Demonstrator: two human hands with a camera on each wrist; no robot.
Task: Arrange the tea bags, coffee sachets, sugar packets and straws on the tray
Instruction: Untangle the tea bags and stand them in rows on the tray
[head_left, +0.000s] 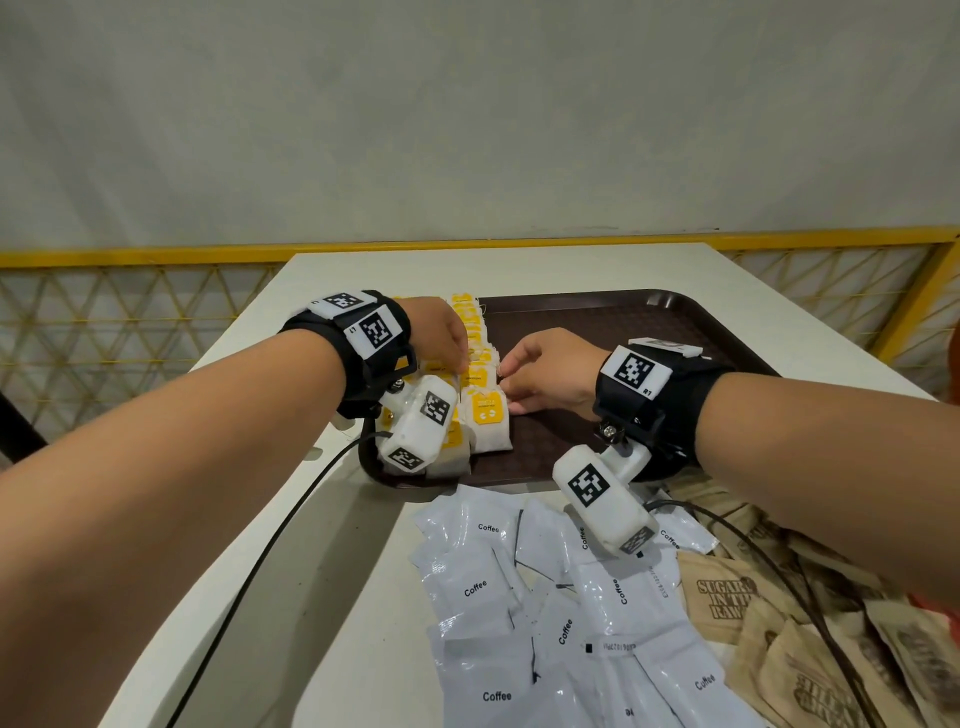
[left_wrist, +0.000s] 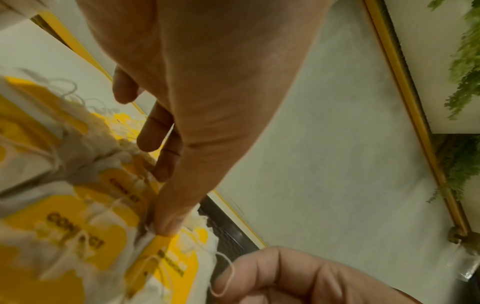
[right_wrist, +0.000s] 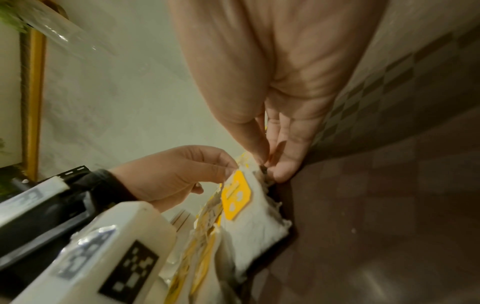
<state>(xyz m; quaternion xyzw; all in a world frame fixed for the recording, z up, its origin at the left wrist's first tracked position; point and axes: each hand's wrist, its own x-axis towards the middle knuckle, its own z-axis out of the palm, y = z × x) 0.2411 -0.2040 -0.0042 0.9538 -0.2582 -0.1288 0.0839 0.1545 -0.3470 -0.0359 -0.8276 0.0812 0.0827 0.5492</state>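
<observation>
Both hands are pinching tea bags (head_left: 483, 384) into rows along the brown tray's (head_left: 597, 312) left side, left hand (head_left: 441, 332) and right hand (head_left: 550, 369) gripping their edges, while coffee sachets (head_left: 524, 597) and sugar packets (head_left: 779, 623) are waiting on the table, likely next.

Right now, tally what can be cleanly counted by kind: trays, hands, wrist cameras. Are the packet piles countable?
Tray: 1
Hands: 2 (left hand, right hand)
Wrist cameras: 2 (left wrist camera, right wrist camera)
Total: 5
The tea bags, coffee sachets and sugar packets overlap too much to count.
</observation>
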